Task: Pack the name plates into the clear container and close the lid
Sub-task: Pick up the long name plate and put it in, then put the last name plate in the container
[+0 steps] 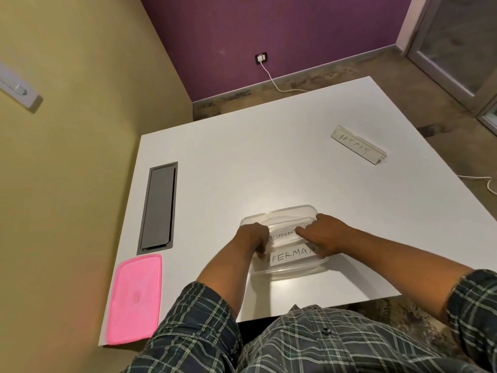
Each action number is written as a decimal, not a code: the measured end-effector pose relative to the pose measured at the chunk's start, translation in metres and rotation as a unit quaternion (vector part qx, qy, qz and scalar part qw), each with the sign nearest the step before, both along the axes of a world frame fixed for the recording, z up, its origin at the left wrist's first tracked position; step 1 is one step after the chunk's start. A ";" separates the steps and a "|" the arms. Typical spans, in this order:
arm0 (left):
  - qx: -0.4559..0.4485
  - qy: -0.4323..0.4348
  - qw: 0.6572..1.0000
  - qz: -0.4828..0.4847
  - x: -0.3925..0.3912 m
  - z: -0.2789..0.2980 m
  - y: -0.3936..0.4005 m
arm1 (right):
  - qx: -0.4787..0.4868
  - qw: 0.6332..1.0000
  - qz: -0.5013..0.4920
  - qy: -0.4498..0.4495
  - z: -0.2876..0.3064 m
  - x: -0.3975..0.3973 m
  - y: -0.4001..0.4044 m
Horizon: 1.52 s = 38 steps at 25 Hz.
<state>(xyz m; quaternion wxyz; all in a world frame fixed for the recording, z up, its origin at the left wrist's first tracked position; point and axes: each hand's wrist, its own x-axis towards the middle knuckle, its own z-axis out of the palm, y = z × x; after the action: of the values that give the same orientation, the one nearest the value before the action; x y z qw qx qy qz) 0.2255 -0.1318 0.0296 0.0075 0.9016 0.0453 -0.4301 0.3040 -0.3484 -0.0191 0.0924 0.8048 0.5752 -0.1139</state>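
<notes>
Both hands were inside the clear container (285, 271). The left hand (252, 238) had its fingers curled round the left end of the ELEPHANT name plate (283, 234), and the right hand (326, 235) pinched its right end, easing it down behind the SUPERMAN name plate (289, 256) already lying in the tub. The fit looked tight; if the plate were forced in at a tilt, it would likely wedge against the wall or ride up over its neighbour and stop the lid seating. The BATMAN name plate (359, 144) stood well apart at the far right of the table (269, 170), and the pink lid (134, 298) lay at the near left edge.
</notes>
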 end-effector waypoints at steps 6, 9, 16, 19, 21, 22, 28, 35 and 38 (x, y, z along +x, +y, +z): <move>0.031 -0.028 0.998 -0.035 0.000 -0.014 0.001 | -0.088 0.996 0.004 0.015 -0.013 -0.008 0.020; 0.049 -0.037 0.995 -0.073 0.003 -0.019 0.000 | -0.088 0.993 0.070 -0.036 -0.016 -0.011 0.019; -0.013 -0.043 0.998 -0.050 0.047 0.002 0.001 | -0.012 0.997 0.072 0.032 0.010 0.007 0.016; -0.048 -0.108 0.993 0.001 0.078 0.025 0.003 | 0.109 0.993 -0.010 0.038 0.030 0.027 0.006; -0.050 -0.178 0.983 0.007 0.100 0.033 0.004 | 0.159 0.980 -0.115 0.034 0.041 0.046 -0.004; -0.043 -0.211 0.977 0.000 0.110 0.035 0.005 | 0.176 0.969 -0.168 0.034 0.043 0.056 -0.010; -0.045 -0.247 0.968 -0.007 0.175 0.033 -0.004 | 0.213 0.868 -0.441 0.078 0.039 0.114 -0.056; -0.082 -0.195 0.977 -0.028 0.255 0.012 -0.044 | 0.160 0.787 -0.584 0.123 0.009 0.176 -0.103; -0.103 -0.184 0.977 -0.028 0.289 0.000 -0.062 | 0.146 0.762 -0.621 0.111 -0.009 0.200 -0.115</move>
<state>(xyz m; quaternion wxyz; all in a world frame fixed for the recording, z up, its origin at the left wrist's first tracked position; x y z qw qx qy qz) 0.5149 -0.1942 0.0292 0.0962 0.9606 -0.0263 -0.2593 0.5041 -0.4633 -0.0286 -0.1821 0.9712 -0.0351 -0.1494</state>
